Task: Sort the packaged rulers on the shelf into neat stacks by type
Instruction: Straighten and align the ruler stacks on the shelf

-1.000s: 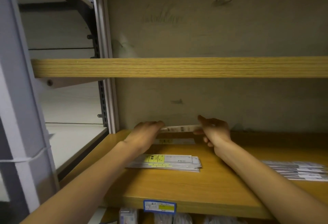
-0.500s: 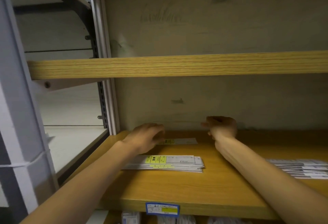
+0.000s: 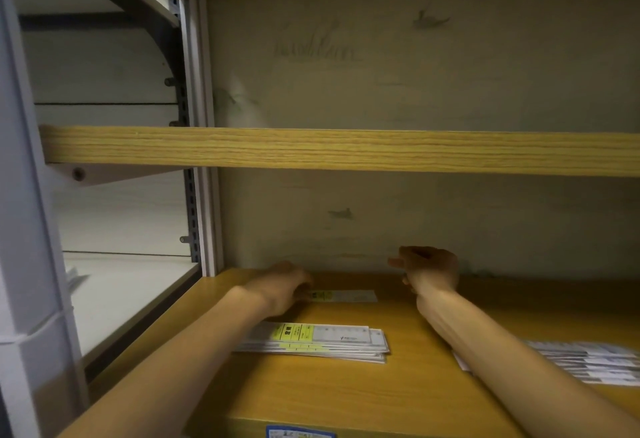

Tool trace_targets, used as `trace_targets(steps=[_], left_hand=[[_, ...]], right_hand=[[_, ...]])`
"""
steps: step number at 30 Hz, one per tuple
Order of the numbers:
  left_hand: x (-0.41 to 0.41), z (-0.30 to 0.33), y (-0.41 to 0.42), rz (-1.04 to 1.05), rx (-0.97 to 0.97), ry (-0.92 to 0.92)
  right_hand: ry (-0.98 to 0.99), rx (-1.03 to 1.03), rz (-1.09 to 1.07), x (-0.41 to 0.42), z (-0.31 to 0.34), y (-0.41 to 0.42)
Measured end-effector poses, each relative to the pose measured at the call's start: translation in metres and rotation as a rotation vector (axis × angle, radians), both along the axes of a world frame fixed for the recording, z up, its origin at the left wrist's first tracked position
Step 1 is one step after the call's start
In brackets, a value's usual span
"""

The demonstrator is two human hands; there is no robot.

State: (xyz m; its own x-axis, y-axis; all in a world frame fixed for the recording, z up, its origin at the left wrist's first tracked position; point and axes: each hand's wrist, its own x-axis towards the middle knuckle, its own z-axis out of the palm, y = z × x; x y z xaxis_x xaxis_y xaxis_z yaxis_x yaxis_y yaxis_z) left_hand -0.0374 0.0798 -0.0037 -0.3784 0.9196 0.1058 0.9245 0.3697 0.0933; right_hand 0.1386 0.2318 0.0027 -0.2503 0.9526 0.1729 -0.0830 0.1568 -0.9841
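Left hand (image 3: 282,287) flat, right hand (image 3: 431,269) curled.

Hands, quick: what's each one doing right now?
Left hand: rests on the near end of the single packaged ruler at the back of the shelf; grip cannot be told.
Right hand: raised, fingers curled, holding nothing.
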Motion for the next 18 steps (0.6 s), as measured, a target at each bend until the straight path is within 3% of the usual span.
trace_targets(steps=[18], left_hand=[[0.009,0.002,-0.014,-0.072,0.086,0.278]], right_hand=[[-0.031,0.008,0.003,-0.004,-0.005,0.002]])
